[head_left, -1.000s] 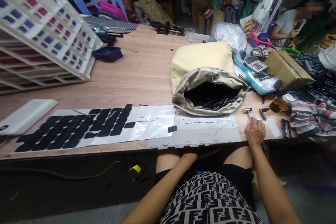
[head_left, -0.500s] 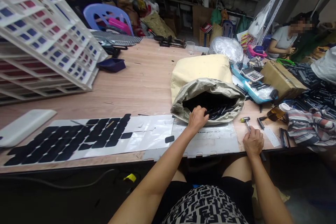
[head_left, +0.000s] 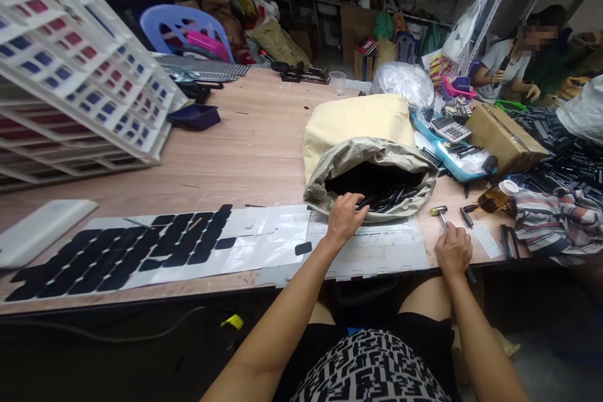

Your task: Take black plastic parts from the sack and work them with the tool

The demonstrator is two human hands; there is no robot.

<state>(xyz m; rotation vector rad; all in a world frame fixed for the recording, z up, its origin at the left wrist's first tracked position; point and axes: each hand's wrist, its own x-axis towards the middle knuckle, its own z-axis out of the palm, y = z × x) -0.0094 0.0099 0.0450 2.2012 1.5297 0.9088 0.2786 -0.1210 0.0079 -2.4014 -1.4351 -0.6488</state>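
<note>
A woven sack (head_left: pixel 325 182) lies on its side, its mouth toward me, with several slim black pieces (head_left: pixel 393 199) inside. At the lower left of that mouth is my left hand (head_left: pixel 346 220), fingers curled in over the rim by the black pieces; what they grip is hidden. My right hand (head_left: pixel 453 250) is closed around the handle of a small hammer (head_left: pixel 439 210) with a yellowish face, resting at the table's front edge. A black cylindrical piece (head_left: pixel 467 217) lies just right of the hammer head.
Black rounded patches (head_left: pixel 127 251) cover a white sheet at left, beside a white plastic block (head_left: pixel 47 232). A tilted white basket (head_left: pixel 94 75) stands behind. To the right are a cardboard box (head_left: pixel 506 138), a calculator (head_left: pixel 451 129), an amber bottle (head_left: pixel 494 198) and crumpled cloth (head_left: pixel 549 223). A co-worker (head_left: pixel 506 66) sits beyond.
My left hand has drawn slightly left and back at the sack's mouth. My right hand stays on the hammer. The co-worker's hands have moved apart.
</note>
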